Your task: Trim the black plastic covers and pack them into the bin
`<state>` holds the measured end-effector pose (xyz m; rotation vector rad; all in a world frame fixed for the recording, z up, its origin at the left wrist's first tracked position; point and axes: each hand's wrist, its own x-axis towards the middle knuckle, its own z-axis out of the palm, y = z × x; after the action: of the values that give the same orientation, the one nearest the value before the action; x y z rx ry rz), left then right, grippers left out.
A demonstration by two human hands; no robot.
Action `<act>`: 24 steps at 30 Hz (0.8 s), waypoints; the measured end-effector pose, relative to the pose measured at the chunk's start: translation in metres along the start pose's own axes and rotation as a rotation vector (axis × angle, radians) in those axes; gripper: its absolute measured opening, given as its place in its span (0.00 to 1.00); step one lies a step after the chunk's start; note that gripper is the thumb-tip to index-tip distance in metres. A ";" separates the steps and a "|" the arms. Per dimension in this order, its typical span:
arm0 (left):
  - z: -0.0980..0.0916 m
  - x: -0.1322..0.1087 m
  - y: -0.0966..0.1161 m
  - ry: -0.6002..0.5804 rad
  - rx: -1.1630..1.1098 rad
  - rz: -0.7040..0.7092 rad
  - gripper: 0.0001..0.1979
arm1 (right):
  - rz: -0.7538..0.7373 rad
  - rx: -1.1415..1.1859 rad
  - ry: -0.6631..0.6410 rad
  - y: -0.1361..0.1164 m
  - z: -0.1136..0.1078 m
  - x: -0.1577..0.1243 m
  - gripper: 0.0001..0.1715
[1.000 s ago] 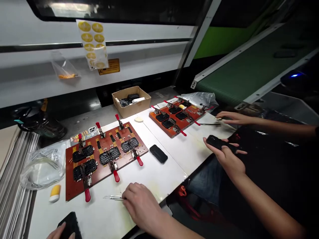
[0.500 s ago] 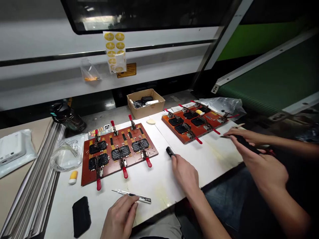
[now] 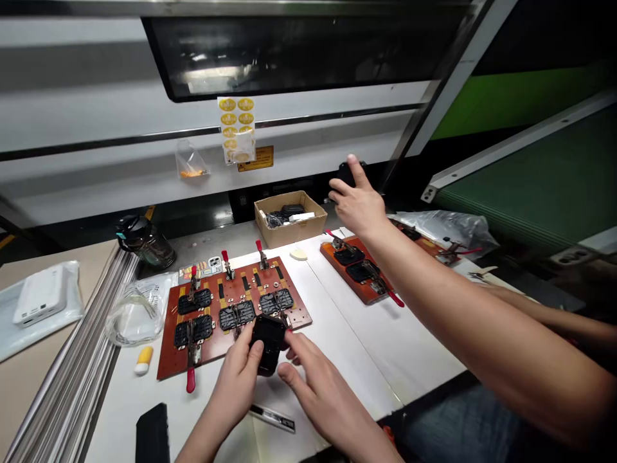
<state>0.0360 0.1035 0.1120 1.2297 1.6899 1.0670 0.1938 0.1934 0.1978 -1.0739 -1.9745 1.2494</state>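
Observation:
A black rectangular phone-sized case (image 3: 268, 344) is held up above the brown clamping jig (image 3: 289, 321). My left hand (image 3: 235, 373) grips its left side. My right hand (image 3: 324, 399) has its fingers spread, with the fingertips at the case's right edge. A snap-off utility knife (image 3: 272, 418) lies on the white table (image 3: 385, 347) just below my hands, partly hidden by my right hand. The jig carries several black holders and red-handled toggle clamps.
A co-worker's arm (image 3: 463, 302) crosses the view, its hand (image 3: 351, 193) raising a black item. A second jig (image 3: 357, 270) lies beyond. A black pad (image 3: 152, 435), a yellow-and-white block (image 3: 143, 360), a plastic bag (image 3: 137, 315) and a cardboard box (image 3: 289, 218) sit nearby.
The black case has left the table and is now in my hands above the jig. My left hand has released the knife. The co-worker's hand has risen, and the view has swung left.

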 end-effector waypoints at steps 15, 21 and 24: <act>-0.054 0.135 0.012 0.042 0.402 0.186 0.15 | 0.468 -0.042 0.089 0.108 -0.040 0.106 0.17; -0.018 0.190 -0.019 -0.103 0.632 0.194 0.19 | 0.512 -0.315 -0.128 0.131 0.020 0.166 0.16; -0.014 0.204 -0.026 -0.131 0.696 0.195 0.19 | 0.428 -0.556 -0.121 0.130 0.021 0.170 0.21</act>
<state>-0.0324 0.2932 0.0700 1.8818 1.9332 0.4793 0.1311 0.3602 0.0775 -1.8040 -2.3374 0.9935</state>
